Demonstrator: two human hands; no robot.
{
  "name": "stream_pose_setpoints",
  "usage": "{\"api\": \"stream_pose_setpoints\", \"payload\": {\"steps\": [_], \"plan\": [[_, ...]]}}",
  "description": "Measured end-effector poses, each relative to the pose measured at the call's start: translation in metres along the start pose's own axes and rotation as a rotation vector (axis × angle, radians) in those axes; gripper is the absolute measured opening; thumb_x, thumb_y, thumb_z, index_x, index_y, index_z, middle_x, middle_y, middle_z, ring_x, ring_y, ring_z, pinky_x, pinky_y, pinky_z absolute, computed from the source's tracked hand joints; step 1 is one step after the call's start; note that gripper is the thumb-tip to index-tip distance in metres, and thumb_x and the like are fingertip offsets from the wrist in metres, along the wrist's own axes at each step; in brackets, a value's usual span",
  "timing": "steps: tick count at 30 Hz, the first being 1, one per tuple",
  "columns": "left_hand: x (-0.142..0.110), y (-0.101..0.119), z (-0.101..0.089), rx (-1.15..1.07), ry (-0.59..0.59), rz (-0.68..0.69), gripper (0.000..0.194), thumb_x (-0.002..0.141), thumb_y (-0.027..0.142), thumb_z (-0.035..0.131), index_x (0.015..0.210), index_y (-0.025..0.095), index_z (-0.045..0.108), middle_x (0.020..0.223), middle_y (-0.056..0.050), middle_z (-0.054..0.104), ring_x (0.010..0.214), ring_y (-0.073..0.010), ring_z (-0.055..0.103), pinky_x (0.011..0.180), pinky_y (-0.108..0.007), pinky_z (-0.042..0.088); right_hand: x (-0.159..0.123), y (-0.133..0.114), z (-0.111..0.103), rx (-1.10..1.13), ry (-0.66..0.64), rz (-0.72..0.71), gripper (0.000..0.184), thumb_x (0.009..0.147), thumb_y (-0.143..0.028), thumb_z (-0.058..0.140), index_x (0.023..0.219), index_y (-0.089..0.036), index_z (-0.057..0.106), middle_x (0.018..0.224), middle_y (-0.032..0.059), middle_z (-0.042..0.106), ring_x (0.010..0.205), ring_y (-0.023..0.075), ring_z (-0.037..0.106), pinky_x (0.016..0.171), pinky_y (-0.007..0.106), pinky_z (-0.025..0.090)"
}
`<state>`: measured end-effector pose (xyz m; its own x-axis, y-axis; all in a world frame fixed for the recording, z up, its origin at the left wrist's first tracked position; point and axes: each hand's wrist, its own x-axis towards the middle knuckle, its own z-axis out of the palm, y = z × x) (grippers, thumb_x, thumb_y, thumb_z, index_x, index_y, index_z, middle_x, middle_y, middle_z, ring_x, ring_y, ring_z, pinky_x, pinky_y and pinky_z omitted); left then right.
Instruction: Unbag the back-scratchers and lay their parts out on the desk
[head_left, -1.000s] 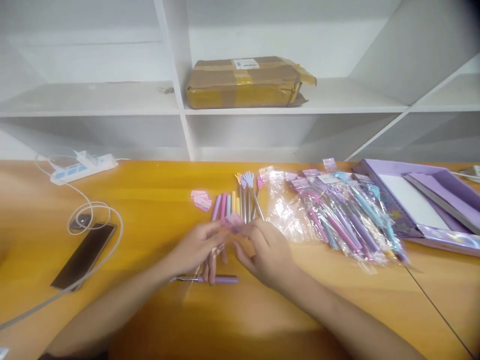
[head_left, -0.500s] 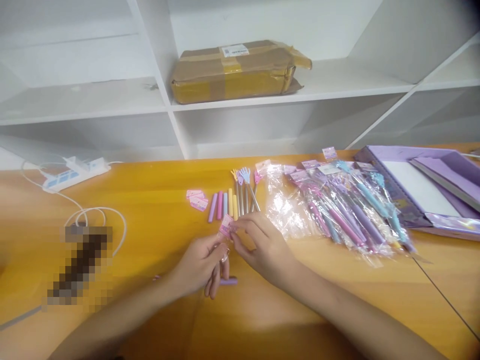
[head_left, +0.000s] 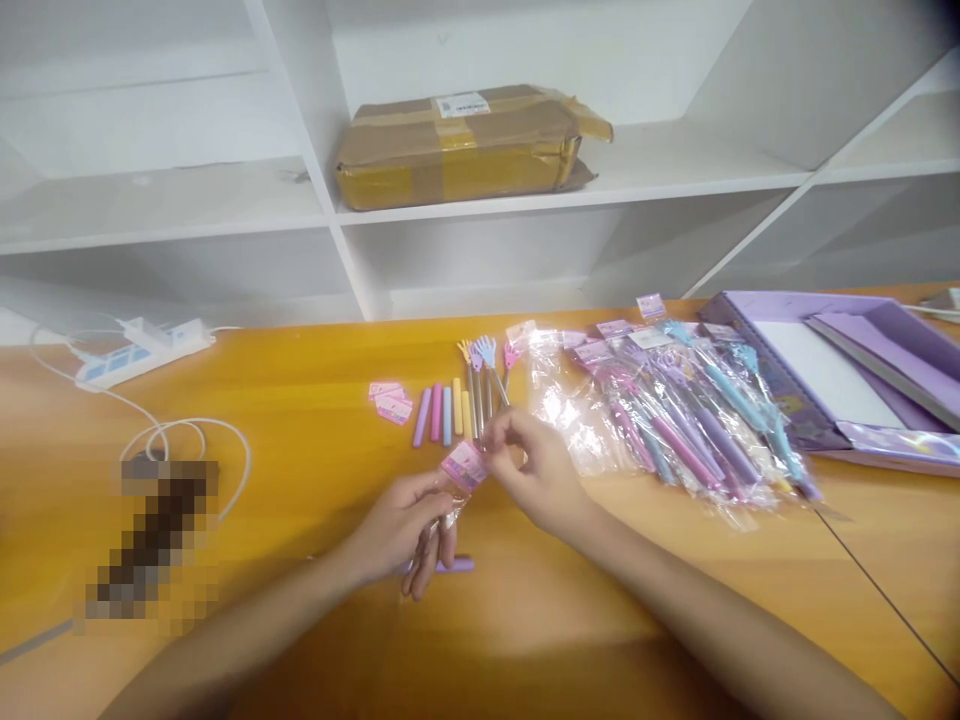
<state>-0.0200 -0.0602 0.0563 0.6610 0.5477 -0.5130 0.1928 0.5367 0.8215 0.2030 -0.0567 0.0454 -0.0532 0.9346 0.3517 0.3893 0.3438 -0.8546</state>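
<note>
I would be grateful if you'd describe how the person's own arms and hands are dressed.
The left hand and right hand are ungloved. The left forearm and right forearm are bare to the picture's edge, with no sleeve, watch, bracelet or marking visible. Shiny glare at the left fingers makes it hard to tell whether a ring is worn.

Glare whitens the clear bags (head_left: 564,405); the near tabletop (head_left: 465,665) seems softly shadowed.
</note>
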Motion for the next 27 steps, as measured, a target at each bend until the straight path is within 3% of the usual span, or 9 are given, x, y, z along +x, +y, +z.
{"api": "stream_pose_setpoints", "payload": {"steps": [6, 10, 15, 17, 20, 24, 27], "plan": [[0.002, 0.007, -0.008, -0.1, 0.001, -0.031, 0.024, 0.096, 0.036, 0.051, 0.111, 0.018, 0.054, 0.059, 0.001, 0.069, 0.024, -0.0154, 0.051, 0.023, -0.02, 0.028, 0.003, 0.012, -0.005, -0.017, -0.004, -0.128, 0.009, 0.104, -0.028, 0.062, 0.112, -0.024, 0.057, 0.093, 0.003, 0.069, 0.073, 0.0151, 0.066, 0.063, 0.028, 0.054], [0.002, 0.007, -0.012, -0.115, 0.004, -0.02, 0.035, 0.095, 0.033, 0.053, 0.125, 0.016, 0.057, 0.059, 0.002, 0.069, 0.026, -0.0133, 0.052, 0.026, -0.018, 0.03, 0.008, 0.013, -0.012, 0.027, -0.102, -0.06, 0.012, 0.11, -0.032, 0.056, 0.108, -0.024, 0.063, 0.095, 0.0046, 0.071, 0.078, 0.0162, 0.07, 0.066, 0.029, 0.058], [0.003, 0.005, -0.018, -0.146, -0.003, 0.006, 0.037, 0.094, 0.031, 0.053, 0.126, 0.013, 0.061, 0.058, 0.002, 0.068, 0.027, -0.0111, 0.05, 0.027, -0.017, 0.027, 0.011, 0.019, -0.017, 0.227, -0.139, -0.005, 0.011, 0.108, -0.029, 0.061, 0.117, -0.025, 0.056, 0.088, -0.0001, 0.07, 0.071, 0.0146, 0.07, 0.066, 0.029, 0.059], [0.003, 0.004, -0.02, -0.154, -0.014, -0.001, 0.036, 0.093, 0.03, 0.053, 0.124, 0.013, 0.061, 0.058, 0.002, 0.068, 0.027, -0.0106, 0.05, 0.027, -0.017, 0.027, 0.01, 0.021, -0.018, 0.169, -0.168, -0.099, 0.004, 0.109, -0.024, 0.057, 0.112, -0.025, 0.06, 0.088, 0.0009, 0.069, 0.074, 0.0151, 0.068, 0.069, 0.03, 0.058], [0.0, 0.002, -0.022, -0.149, -0.032, 0.007, 0.036, 0.094, 0.028, 0.052, 0.126, 0.014, 0.061, 0.061, 0.001, 0.07, 0.028, -0.01, 0.051, 0.028, -0.016, 0.026, 0.008, 0.018, -0.018, 0.052, -0.24, -0.23, 0.026, 0.113, -0.023, 0.044, 0.104, -0.023, 0.068, 0.098, 0.0068, 0.068, 0.087, 0.0184, 0.067, 0.077, 0.035, 0.056], [-0.004, 0.002, -0.021, -0.105, -0.05, 0.026, 0.048, 0.095, 0.025, 0.048, 0.142, 0.017, 0.056, 0.062, 0.001, 0.072, 0.028, -0.0109, 0.052, 0.029, -0.016, 0.027, 0.005, 0.007, -0.011, 0.067, -0.322, -0.139, 0.02, 0.111, -0.031, 0.053, 0.11, -0.024, 0.072, 0.108, 0.0084, 0.067, 0.1, 0.0211, 0.066, 0.089, 0.038, 0.057], [-0.006, 0.004, -0.021, -0.089, -0.05, 0.037, 0.049, 0.095, 0.025, 0.049, 0.143, 0.018, 0.056, 0.062, 0.001, 0.071, 0.028, -0.0111, 0.052, 0.029, -0.017, 0.03, 0.005, 0.003, -0.004, 0.062, -0.274, -0.083, 0.012, 0.107, -0.034, 0.064, 0.107, -0.024, 0.07, 0.109, 0.0077, 0.066, 0.101, 0.0211, 0.065, 0.092, 0.038, 0.055]]}}
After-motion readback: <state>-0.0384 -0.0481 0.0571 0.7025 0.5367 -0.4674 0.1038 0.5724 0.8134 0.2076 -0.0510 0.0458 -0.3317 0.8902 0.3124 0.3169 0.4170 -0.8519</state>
